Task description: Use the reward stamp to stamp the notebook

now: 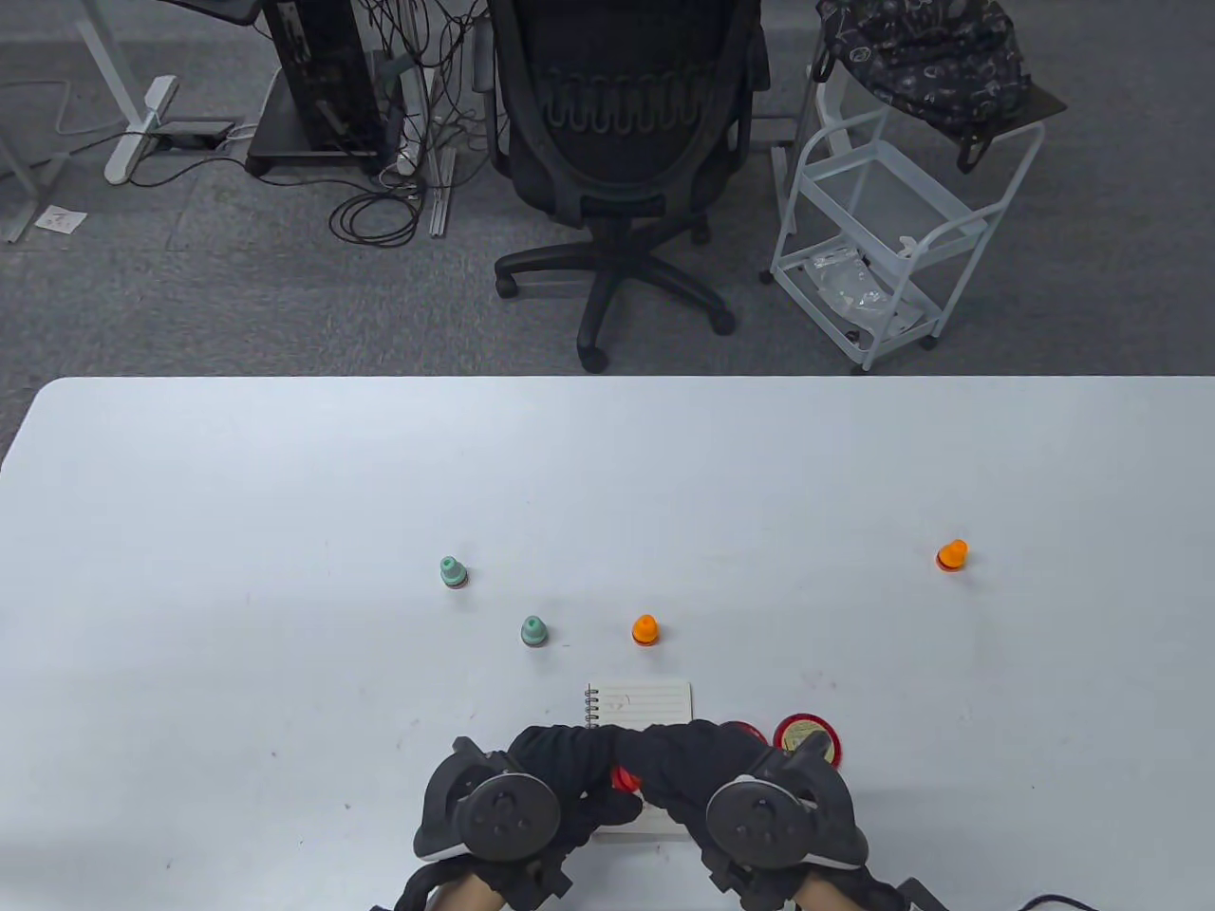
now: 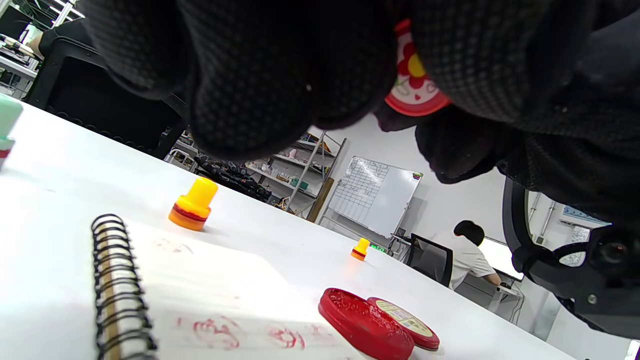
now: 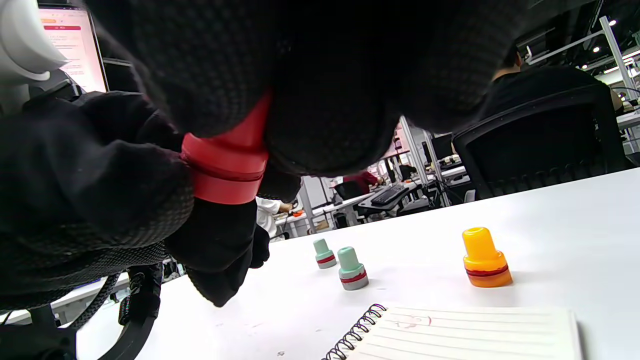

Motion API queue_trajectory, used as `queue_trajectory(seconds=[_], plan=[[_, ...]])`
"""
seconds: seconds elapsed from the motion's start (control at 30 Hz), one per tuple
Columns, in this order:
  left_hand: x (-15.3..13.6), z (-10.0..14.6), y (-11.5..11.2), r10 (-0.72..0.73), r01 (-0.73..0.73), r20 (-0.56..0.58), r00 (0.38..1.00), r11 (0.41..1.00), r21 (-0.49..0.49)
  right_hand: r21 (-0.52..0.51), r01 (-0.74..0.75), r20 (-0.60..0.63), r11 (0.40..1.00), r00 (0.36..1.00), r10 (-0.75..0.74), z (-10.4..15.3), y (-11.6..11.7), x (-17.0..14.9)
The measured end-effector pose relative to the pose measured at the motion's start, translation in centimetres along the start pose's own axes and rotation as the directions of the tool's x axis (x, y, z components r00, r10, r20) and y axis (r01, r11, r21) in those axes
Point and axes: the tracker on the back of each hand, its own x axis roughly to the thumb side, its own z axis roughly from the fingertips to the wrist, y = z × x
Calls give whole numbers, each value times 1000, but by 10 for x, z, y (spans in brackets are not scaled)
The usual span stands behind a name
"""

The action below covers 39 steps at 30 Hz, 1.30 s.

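White tabletop below, I hold the red stamp (image 3: 225,170) pinched between both hands (image 1: 579,759), directly above the notebook (image 1: 645,704).

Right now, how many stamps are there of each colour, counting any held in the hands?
Green stamps: 2
Orange stamps: 2
Red stamp, held between both hands: 1
Total: 5
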Motion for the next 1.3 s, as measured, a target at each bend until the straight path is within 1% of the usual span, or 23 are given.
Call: queue_trajectory(seconds=[0.17, 0.27, 0.4, 0.47, 0.53, 0.6, 0.63, 0.7, 0.8, 0.87, 0.9, 0.97, 1.0, 1.07, 1.13, 1.23, 1.3], plan=[[0, 2, 1, -8, 8, 16, 1000, 1000, 23, -9, 19, -21, 1000, 1000, -19, 0, -1, -2], [0, 3, 4, -50, 49, 28, 998, 999, 21, -48, 62, -43, 997, 997, -65, 1, -3, -7], [-8, 8, 14, -110, 110, -7, 994, 994, 29, -86, 59, -57, 995, 996, -64, 1, -11, -15], [-16, 12, 19, -151, 152, -30, 988, 988, 28, -113, 39, -70, 993, 996, -48, 1, -18, -22], [-25, 17, 23, -221, 221, -49, 974, 975, 4, -148, 18, -94, 989, 995, -32, 3, -30, -31], [-32, 21, 27, -296, 295, -56, 954, 955, -23, -176, 2, -88, 984, 996, -18, 6, -40, -34], [-35, 23, 30, -349, 347, -60, 935, 937, -44, -193, -29, -79, 981, 997, 14, 9, -48, -34], [-41, 26, 37, -411, 406, -76, 908, 911, -75, -220, -112, -77, 969, 992, 98, 14, -60, -38], [-52, 29, 45, -449, 442, -99, 888, 893, -87, -210, -205, -122, 956, 976, 182, 18, -73, -56], [-59, 30, 47, -463, 452, -129, 877, 886, -106, -175, -259, -205, 950, 953, 223, 23, -82, -80], [-62, 30, 47, -470, 457, -135, 872, 882, -117, -174, -266, -230, 948, 947, 224, 25, -85, -90], [-68, 32, 47, -493, 473, -148, 858, 868, -149, -170, -274, -329, 947, 921, 207, 36, -91, -118], [-69, 32, 47, -498, 476, -154, 853, 865, -161, -178, -267, -360, 947, 914, 189, 41, -92, -129], [-74, 32, 47, -505, 474, -170, 846, 859, -192, -137, -239, -435, 961, 886, 158, 51, -93, -153], [-76, 32, 47, -511, 469, -192, 838, 854, -226, -121, -257, -474, 959, 864, 171, 60, -92, -164], [-75, 32, 48, -538, 494, -190, 821, 837, -234, -40, -343, -512, 939, 814, 275, 63, -92, -168], [-74, 35, 48, -539, 490, -200, 818, 836, -248, 1, -417, -528, 909, 772, 355, 64, -92, -173]])
